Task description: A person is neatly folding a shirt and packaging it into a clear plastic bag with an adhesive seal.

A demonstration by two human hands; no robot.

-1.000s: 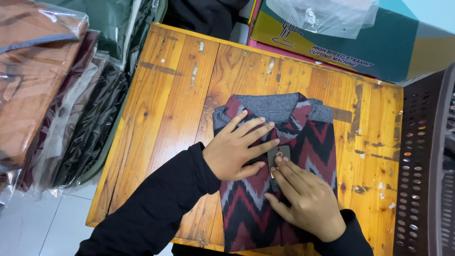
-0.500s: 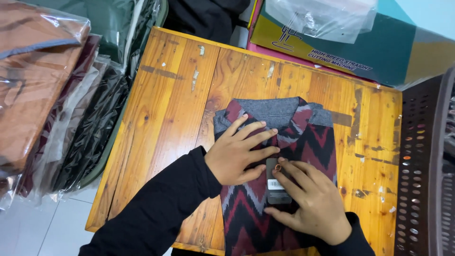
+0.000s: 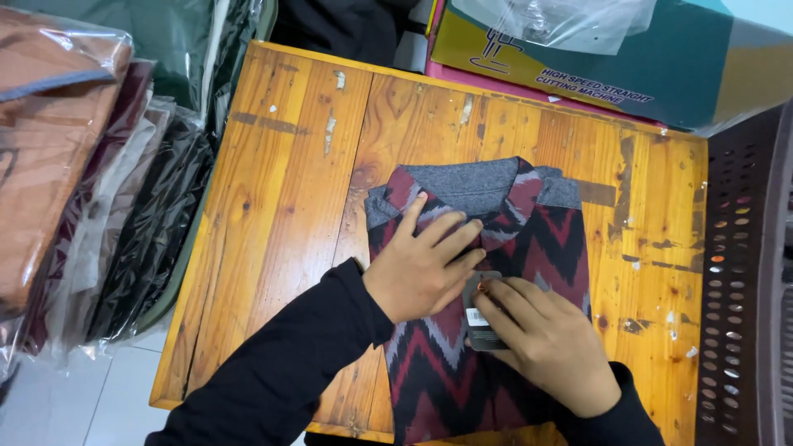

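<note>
Scuffed orange-brown wooden worktop [image 3: 281,215] with worn patches, hemmed in on all sides: a stack of bagged clothes [image 3: 74,182] in clear plastic off its left edge, a teal and yellow cardboard box [image 3: 661,66] with a plastic bag [image 3: 562,21] on it along the far edge, a dark perforated plastic crate [image 3: 743,272] on the right. A folded shirt [image 3: 496,248], dark red and black zigzag with a grey collar, lies on the right half of the worktop, collar pointing away from you. Your left hand [image 3: 425,264] rests flat and open on the chest just below the collar, fingers spread, pinning the cloth. Your right hand [image 3: 549,343] sits just beside it, thumb and fingertips closed on a small dark tag [image 3: 481,318] that lies on the shirt front; whether the tag is tied to the shirt or loose you cannot tell from here. Step in hand looks like fixing or setting the tag at the button line while the fold is kept in place. The next move seems to call for a steady left palm so the front does not shift, and a small, precise motion from your right fingertips at the tag; keep the collar square and the fold edges undisturbed as you work.
</note>
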